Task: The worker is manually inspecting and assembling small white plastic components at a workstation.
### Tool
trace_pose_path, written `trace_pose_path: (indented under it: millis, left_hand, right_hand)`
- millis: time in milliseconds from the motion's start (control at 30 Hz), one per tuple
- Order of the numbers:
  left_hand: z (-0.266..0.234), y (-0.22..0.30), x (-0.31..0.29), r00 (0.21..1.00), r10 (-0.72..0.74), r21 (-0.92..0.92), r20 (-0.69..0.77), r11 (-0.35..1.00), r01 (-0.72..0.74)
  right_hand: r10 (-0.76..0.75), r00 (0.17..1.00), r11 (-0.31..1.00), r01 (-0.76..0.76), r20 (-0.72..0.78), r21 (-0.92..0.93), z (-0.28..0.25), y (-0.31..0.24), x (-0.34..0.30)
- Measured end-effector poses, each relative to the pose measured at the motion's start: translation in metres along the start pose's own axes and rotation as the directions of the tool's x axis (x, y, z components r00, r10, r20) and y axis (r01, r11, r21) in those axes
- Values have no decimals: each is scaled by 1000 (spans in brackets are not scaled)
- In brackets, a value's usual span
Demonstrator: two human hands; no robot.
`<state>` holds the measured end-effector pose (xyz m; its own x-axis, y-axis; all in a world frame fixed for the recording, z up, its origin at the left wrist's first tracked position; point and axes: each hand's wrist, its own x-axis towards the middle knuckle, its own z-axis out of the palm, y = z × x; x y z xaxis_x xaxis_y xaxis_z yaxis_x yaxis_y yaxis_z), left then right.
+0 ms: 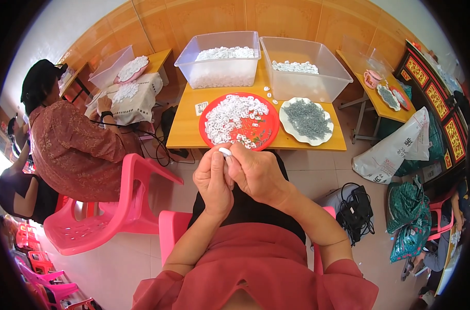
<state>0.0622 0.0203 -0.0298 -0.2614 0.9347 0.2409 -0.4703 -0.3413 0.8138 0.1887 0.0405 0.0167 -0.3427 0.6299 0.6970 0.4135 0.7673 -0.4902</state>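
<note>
Just in front of the table's near edge, my left hand [213, 180] and my right hand [259, 174] are together, fingertips pinched on one small white oval plastic piece [225, 151]. Whether the fingers also hold something smaller is hidden. Right behind the hands sits a round red tray [271, 123] heaped with small white plastic pieces [229, 118] that have holes in them. To its right, a white scalloped plate [287, 127] carries a pile of small, thin grey pieces, perhaps screws or nails [307, 120].
Two clear plastic bins [218, 72] [315, 85] of white pieces stand at the back of the wooden table [186, 126]. A person [75, 147] works at the left beside a pink chair [113, 219]. White sack [395, 150], green bags [408, 217] and a black cable bundle [355, 212] lie at right.
</note>
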Motion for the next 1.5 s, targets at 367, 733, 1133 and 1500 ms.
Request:
trace_pose_path:
  millis: [367, 733, 1133, 1500]
  left_hand:
    - [-13, 7, 18, 960, -102, 8, 261, 995, 104]
    - [-7, 1, 17, 972, -113, -9, 207, 993, 118]
    - [-12, -2, 20, 937, -161, -132, 311, 969, 210]
    - [-14, -14, 20, 930, -134, -261, 342, 937, 231]
  right_hand:
    - [393, 810, 383, -575, 436, 723, -14, -6, 7]
    - [447, 820, 543, -565, 356, 621, -11, 8, 3]
    - [537, 698, 247, -667, 473, 703, -26, 2, 8]
    - [539, 768, 386, -591, 347, 709, -18, 3, 3]
